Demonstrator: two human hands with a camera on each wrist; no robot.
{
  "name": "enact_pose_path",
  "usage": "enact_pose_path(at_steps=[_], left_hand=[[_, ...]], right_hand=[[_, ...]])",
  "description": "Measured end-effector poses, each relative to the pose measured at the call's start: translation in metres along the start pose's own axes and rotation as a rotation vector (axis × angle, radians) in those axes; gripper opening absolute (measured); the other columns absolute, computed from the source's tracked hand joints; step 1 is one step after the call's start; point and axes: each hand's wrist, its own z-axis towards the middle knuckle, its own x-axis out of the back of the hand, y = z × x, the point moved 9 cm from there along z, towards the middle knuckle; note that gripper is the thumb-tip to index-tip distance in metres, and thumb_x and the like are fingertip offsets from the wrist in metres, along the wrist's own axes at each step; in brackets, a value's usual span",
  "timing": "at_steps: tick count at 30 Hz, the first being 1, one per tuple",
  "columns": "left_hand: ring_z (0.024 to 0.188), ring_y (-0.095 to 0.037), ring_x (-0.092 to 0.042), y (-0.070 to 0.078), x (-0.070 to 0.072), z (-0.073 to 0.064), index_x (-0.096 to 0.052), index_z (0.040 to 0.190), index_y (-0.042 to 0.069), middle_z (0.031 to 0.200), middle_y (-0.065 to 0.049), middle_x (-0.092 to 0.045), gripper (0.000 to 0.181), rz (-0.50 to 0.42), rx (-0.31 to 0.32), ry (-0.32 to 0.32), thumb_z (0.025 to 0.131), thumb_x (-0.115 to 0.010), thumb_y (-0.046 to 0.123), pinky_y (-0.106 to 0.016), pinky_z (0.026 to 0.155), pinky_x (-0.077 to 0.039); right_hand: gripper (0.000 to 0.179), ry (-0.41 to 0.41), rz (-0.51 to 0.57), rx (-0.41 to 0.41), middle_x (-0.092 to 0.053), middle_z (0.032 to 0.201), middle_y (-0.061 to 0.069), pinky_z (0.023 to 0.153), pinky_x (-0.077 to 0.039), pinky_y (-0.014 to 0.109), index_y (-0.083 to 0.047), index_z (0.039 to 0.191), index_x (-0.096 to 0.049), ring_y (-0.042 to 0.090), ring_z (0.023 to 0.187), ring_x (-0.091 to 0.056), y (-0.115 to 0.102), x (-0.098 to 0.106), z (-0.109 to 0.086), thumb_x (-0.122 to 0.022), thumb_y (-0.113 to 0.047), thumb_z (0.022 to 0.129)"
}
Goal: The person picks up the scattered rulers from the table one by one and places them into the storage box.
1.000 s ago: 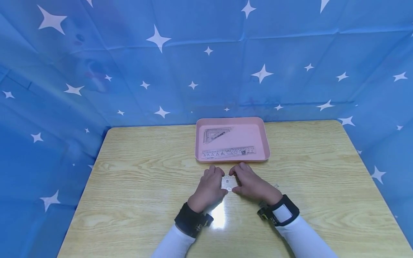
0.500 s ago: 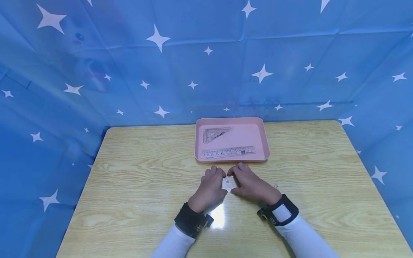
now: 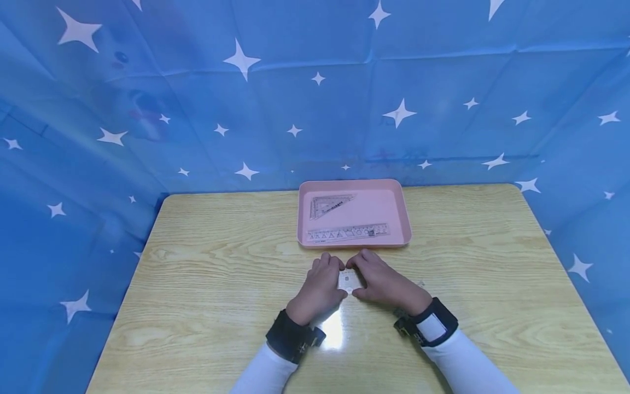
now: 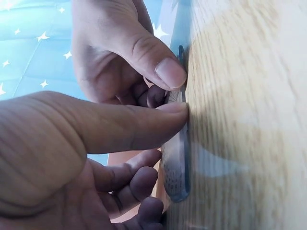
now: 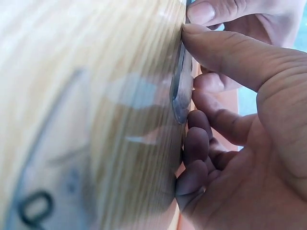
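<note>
A flat clear plastic measuring piece [image 3: 348, 280] with printed marks lies at the table's middle, just in front of the pink tray. Both hands cover its ends, so its full outline is hidden. My left hand [image 3: 320, 287] grips its left part, thumb on the near edge and fingers curled at the far edge. From the other side my right hand [image 3: 386, 282] holds it the same way. In the left wrist view the thin edge of the measuring piece [image 4: 178, 167] lies close to the wood, with both thumbs touching it.
The pink tray [image 3: 403, 219] holds a clear set square [image 3: 327, 205] and a clear ruler [image 3: 346, 233]. Another clear pointed plastic piece [image 5: 62, 158] lies on the table beside my right forearm. A blue starry cloth [image 3: 315, 109] hangs behind the wooden table [image 3: 211, 284].
Both hands hold almost the same place; the right fingertips have shifted slightly left toward the left hand. Tray and its contents look unchanged.
</note>
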Motion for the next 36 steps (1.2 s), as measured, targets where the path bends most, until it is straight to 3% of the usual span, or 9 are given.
enact_pose_path(at_steps=[6,14,21,29,36], left_hand=[[0.099,-0.022,-0.043,-0.001,-0.0007,0.0007,-0.059,0.121,0.005,0.111,-0.005,-0.05,0.049,-0.017,-0.009,0.008,0.079,-0.085,0.012,-0.034,0.082,-0.04],[0.098,-0.022,-0.043,-0.0006,-0.0011,0.001,-0.06,0.12,0.006,0.112,-0.004,-0.051,0.049,-0.004,-0.022,0.013,0.079,-0.086,0.011,-0.032,0.08,-0.039],[0.098,-0.02,-0.041,-0.0006,-0.0014,0.0006,-0.059,0.119,0.008,0.11,-0.002,-0.05,0.048,-0.011,-0.037,-0.001,0.079,-0.085,0.012,-0.031,0.08,-0.037],[0.099,-0.023,-0.042,-0.0031,0.0001,-0.0007,-0.056,0.122,0.003,0.109,-0.005,-0.047,0.062,-0.004,0.027,-0.012,0.076,-0.091,0.026,-0.034,0.082,-0.04],[0.099,-0.023,-0.044,-0.0023,-0.0017,0.0002,-0.057,0.12,0.005,0.11,-0.005,-0.049,0.049,0.042,0.032,0.016,0.084,-0.085,0.024,-0.035,0.081,-0.041]], right_hand=[[0.065,0.007,0.044,-0.022,-0.05,0.12,0.001,0.101,-0.047,0.04,-0.01,0.133,-0.058,0.016,0.109,-0.046,0.0047,-0.0007,-0.0015,-0.09,-0.025,0.079],[0.058,-0.009,0.057,-0.047,-0.048,0.114,-0.003,0.095,-0.046,0.037,-0.013,0.127,-0.06,0.014,0.104,-0.045,0.0054,-0.0027,-0.0001,-0.09,-0.025,0.079],[0.054,0.006,0.007,-0.003,-0.048,0.109,-0.003,0.09,-0.045,0.035,-0.012,0.122,-0.059,0.013,0.1,-0.044,0.002,-0.0017,0.0009,-0.089,-0.025,0.079],[0.056,0.013,-0.007,0.015,-0.047,0.105,-0.003,0.083,-0.042,0.032,-0.012,0.122,-0.059,0.014,0.095,-0.043,0.0004,0.0003,0.0009,-0.087,-0.026,0.075],[0.057,0.045,-0.003,-0.039,-0.048,0.11,0.003,0.089,-0.045,0.038,-0.007,0.125,-0.059,0.019,0.1,-0.044,0.0052,0.0036,-0.0022,-0.087,-0.026,0.079]])
